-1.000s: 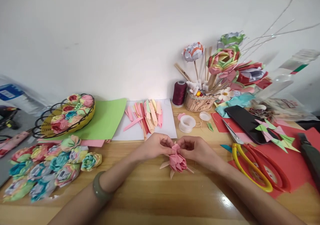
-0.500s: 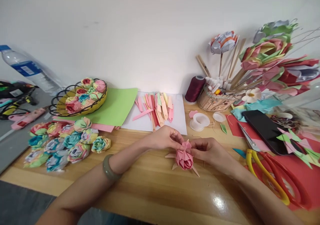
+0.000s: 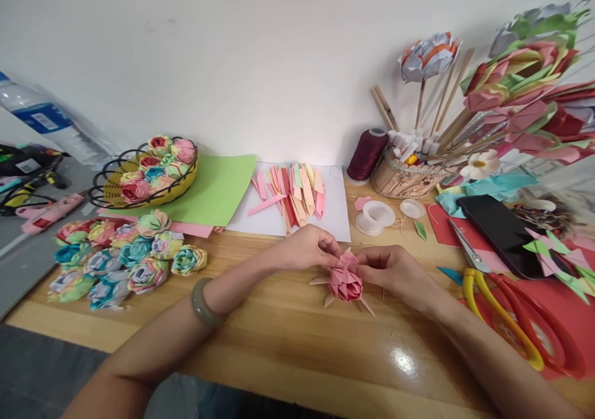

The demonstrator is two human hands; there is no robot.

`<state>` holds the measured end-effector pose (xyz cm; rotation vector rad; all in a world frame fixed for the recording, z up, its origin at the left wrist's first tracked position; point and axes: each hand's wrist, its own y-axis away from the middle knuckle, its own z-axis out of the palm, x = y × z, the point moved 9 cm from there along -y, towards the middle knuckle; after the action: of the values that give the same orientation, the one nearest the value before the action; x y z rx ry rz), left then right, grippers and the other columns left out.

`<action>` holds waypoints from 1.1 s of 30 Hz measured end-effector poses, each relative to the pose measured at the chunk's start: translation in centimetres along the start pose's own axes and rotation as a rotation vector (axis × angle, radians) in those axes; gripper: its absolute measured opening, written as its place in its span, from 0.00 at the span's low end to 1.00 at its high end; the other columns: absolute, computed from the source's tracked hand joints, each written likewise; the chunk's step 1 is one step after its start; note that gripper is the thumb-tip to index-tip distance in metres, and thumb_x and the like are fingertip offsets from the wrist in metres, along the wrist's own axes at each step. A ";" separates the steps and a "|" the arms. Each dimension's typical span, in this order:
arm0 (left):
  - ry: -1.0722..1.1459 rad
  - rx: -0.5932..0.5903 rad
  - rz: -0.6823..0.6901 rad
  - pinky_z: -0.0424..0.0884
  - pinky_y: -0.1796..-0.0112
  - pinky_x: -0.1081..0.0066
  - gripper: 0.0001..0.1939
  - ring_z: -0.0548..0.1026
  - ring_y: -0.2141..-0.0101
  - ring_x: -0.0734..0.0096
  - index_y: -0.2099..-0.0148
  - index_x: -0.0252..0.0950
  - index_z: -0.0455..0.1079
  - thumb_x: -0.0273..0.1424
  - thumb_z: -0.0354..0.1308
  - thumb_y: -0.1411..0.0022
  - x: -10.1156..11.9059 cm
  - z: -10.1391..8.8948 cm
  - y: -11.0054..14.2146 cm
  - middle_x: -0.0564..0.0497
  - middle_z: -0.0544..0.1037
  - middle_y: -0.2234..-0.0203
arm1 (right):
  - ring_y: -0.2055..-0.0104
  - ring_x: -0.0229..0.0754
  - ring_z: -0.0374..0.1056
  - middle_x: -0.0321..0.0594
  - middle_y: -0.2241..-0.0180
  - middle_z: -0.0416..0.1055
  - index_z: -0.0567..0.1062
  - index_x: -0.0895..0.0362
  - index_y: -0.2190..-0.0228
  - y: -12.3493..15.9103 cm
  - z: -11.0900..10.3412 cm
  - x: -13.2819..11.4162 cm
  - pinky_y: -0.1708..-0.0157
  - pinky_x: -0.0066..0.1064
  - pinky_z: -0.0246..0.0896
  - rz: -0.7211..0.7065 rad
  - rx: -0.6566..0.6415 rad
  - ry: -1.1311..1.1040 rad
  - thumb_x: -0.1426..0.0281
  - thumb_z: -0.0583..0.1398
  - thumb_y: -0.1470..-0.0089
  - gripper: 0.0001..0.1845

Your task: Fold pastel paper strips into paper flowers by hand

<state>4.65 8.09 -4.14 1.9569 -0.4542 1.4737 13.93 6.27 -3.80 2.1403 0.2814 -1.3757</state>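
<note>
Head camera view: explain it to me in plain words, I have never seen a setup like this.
There is no machine here. A camera worn on a person's head looks forward and down at their two bare hands. The left hand and right hand share a fingertip grip on a pink paper flower. On the wooden table, more paper flowers lie at the left, near a yellow basket with others inside. Beyond the hands, folded paper strips lie on a white sheet. To the right are scissors and a black phone.
</note>
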 end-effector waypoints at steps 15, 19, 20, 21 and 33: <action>-0.156 0.131 0.213 0.60 0.75 0.77 0.03 0.64 0.77 0.80 0.72 0.34 0.66 0.24 0.54 0.54 3.3 0.0 1.2 0.56 0.68 0.79 | 0.69 0.41 0.69 0.42 0.69 0.75 0.76 0.57 0.67 2.0 -0.9 -5.1 0.70 0.31 0.61 -0.457 0.177 0.531 0.67 0.53 0.45 0.12; 0.361 0.149 0.136 0.64 0.69 0.75 0.12 0.69 0.70 0.77 0.61 0.35 0.67 0.28 0.54 0.50 3.0 -0.8 1.0 0.50 0.71 0.64 | 0.68 0.40 0.68 0.42 0.70 0.74 0.74 0.56 0.67 3.7 -2.0 -6.7 0.69 0.31 0.63 -0.658 0.392 0.597 0.71 0.53 0.45 0.09; 0.483 0.154 0.100 0.65 0.68 0.74 0.12 0.69 0.69 0.76 0.60 0.35 0.67 0.29 0.54 0.49 2.8 -0.7 1.0 0.50 0.71 0.63 | 0.67 0.40 0.69 0.42 0.70 0.74 0.74 0.56 0.67 4.1 -2.3 -7.0 0.69 0.31 0.63 -0.699 0.453 0.598 0.72 0.54 0.45 0.09; 0.559 0.131 0.069 0.65 0.69 0.75 0.12 0.69 0.69 0.76 0.60 0.35 0.68 0.31 0.54 0.48 2.7 -0.3 0.9 0.50 0.71 0.65 | 0.67 0.41 0.69 0.42 0.69 0.74 0.74 0.56 0.67 4.5 -2.4 -7.3 0.68 0.32 0.64 -0.740 0.506 0.605 0.73 0.55 0.46 0.08; 0.605 0.399 0.163 0.66 0.61 0.70 0.11 0.72 0.66 0.71 0.63 0.32 0.75 0.31 0.59 0.49 2.7 -0.6 1.5 0.48 0.77 0.70 | 0.75 0.38 0.63 0.38 0.77 0.67 0.70 0.56 0.73 5.5 -4.6 -7.1 0.77 0.29 0.57 -0.533 0.776 0.512 0.67 0.57 0.49 0.06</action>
<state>4.09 7.66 -1.01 1.6477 -0.0467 2.2913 16.83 5.34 5.87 3.2477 0.6309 -1.3046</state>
